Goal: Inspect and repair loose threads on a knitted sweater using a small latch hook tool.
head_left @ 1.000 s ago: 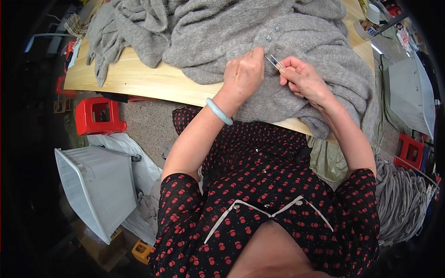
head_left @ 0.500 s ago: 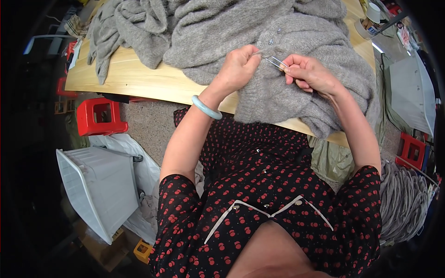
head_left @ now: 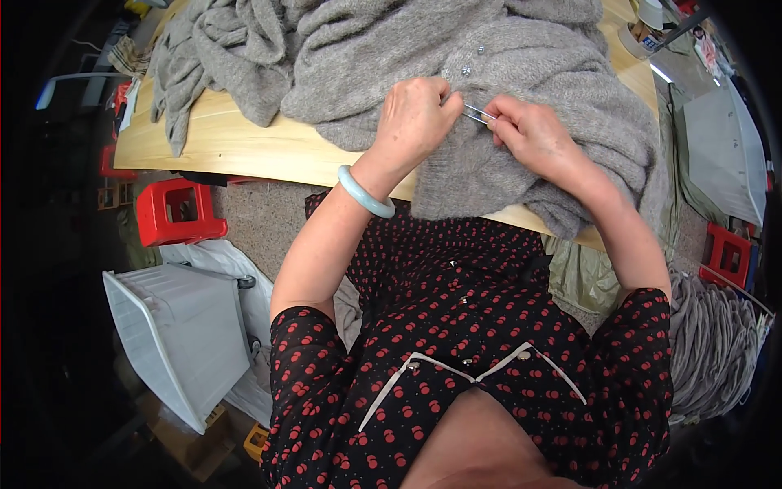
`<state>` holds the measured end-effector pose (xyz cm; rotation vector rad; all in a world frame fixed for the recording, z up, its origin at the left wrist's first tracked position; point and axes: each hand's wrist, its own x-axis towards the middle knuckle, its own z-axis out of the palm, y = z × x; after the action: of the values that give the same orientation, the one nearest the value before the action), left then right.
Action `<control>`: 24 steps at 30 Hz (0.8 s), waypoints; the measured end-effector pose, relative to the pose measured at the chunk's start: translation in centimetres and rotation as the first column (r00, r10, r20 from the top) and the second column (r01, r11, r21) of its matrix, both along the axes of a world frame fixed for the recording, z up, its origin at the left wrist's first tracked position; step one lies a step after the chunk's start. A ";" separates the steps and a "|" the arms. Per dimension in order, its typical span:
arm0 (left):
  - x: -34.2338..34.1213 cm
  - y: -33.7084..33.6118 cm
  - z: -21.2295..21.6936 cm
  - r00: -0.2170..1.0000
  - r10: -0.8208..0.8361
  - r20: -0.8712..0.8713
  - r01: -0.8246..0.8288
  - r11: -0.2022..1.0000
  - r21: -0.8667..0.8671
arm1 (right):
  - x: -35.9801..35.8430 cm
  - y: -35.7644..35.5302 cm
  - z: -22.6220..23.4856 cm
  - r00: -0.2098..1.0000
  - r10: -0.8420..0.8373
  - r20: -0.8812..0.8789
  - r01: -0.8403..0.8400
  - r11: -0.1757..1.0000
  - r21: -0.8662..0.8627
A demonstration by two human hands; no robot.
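On the pale wooden worktop [head_left: 244,155] lay a heap of grey knitwear [head_left: 366,57], bunched across the far side and spread out toward the person, with part of it hanging over the near edge. Two small shiny buttons [head_left: 465,71] showed on the knit, just beyond the hands.

The left hand [head_left: 414,114] was over the knitwear, its fingers curled together; whether cloth or yarn was pinched between them could not be told. A pale bangle [head_left: 366,193] circled that wrist. The right hand [head_left: 533,138] was just beside it, its fingers clamped on a thin metal tool [head_left: 476,113] with two prongs. The prongs pointed left, toward the left fingertips; whether they touched was hidden.

A white cup [head_left: 651,12] stood at the far right. On the floor to the left were a red stool [head_left: 175,213] and, nearer the person, a tilted grey bin [head_left: 183,326]. To the right, a stack of grey cloth [head_left: 713,350] sat in front of a second red stool [head_left: 727,253].
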<state>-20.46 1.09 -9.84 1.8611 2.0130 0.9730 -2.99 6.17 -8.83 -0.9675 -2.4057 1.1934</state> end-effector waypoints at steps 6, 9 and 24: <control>0.7 0.0 0.8 0.996 0.054 0.069 -0.055 0.998 0.016 | -0.1 -1.1 -0.9 0.995 -0.028 -0.097 0.054 0.960 0.275; 1.1 0.1 0.5 0.988 0.101 0.113 -0.107 0.993 0.047 | -0.1 -1.8 -1.8 0.993 -0.074 -0.095 0.099 0.948 0.301; -0.3 0.5 -0.9 0.736 0.082 0.671 0.059 0.981 -0.185 | 0.7 -1.9 -0.7 0.973 -0.190 -0.131 0.172 0.975 -0.139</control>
<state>-20.72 1.56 -10.72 1.1363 1.5845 1.1862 -2.30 4.30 -9.53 -1.0742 -2.1031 1.3128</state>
